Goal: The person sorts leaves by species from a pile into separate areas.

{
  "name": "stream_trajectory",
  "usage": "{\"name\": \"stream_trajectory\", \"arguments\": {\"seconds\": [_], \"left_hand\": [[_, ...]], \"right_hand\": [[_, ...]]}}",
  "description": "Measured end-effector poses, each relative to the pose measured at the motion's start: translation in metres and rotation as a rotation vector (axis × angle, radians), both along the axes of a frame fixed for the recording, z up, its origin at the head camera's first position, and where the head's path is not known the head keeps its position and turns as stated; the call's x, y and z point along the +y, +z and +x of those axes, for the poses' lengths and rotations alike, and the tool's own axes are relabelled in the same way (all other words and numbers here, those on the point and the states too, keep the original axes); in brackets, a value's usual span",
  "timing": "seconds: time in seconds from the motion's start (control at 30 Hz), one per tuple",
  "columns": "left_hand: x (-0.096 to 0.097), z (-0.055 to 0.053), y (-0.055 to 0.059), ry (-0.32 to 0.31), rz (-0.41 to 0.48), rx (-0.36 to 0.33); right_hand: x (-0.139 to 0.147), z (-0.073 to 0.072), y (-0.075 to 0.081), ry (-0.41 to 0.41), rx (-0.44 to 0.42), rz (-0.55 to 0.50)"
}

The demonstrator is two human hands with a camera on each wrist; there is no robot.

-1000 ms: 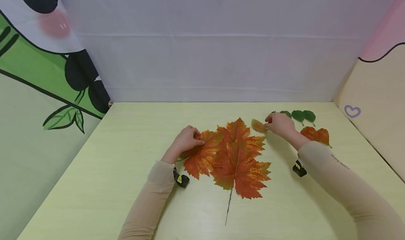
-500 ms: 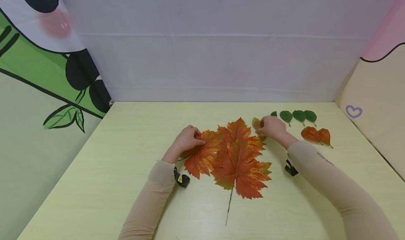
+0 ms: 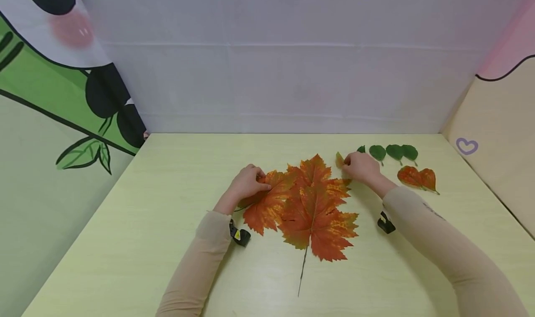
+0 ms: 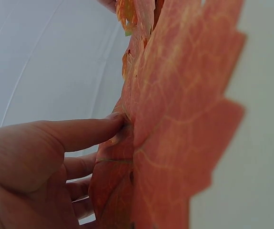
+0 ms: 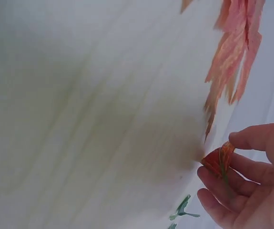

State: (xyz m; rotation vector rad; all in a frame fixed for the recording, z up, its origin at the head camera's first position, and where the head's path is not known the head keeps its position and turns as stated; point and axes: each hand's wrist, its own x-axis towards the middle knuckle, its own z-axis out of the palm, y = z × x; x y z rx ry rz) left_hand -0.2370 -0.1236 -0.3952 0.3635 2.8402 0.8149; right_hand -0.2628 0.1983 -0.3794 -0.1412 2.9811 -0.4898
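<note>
My left hand (image 3: 247, 186) pinches the left edge of an orange maple leaf (image 3: 267, 208); in the left wrist view the thumb presses on the leaf (image 4: 175, 105), with the other fingers behind it. Overlapping that leaf, more orange maple leaves (image 3: 317, 219) lie on the table, a thin dark stem pointing toward me. Just right of their upper tips, my right hand (image 3: 362, 167) holds a small yellow-green and orange leaf (image 3: 339, 160). Up close in the right wrist view, the small leaf (image 5: 215, 162) looks red-orange and folded between thumb and fingers.
Several small green leaves (image 3: 394, 152) lie in a row at the table's back right. Two small red-orange leaves (image 3: 418, 178) lie in front of them, right of my right hand. A pale cloth wall (image 3: 292, 89) rises behind the table (image 3: 167, 205).
My right hand has shifted left with the small leaf, which now appears narrower and more tilted. The green and red-orange leaves behind that arm are more exposed. My left hand stays in place.
</note>
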Motion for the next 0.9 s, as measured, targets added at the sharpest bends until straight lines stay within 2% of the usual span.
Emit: {"name": "stream_trajectory", "arguments": {"seconds": [0.23, 0.47, 0.9], "left_hand": [[0.0, 0.001, -0.004, -0.003, -0.004, -0.014], [0.0, 0.0, -0.002, -0.006, -0.006, -0.003], [0.0, 0.0, 0.0, -0.012, -0.01, -0.002]], "right_hand": [[0.013, 0.008, 0.003, -0.019, 0.036, -0.063], [0.035, 0.022, 0.013, -0.049, 0.085, -0.117], [0.079, 0.043, 0.014, -0.045, 0.08, -0.136]]}}
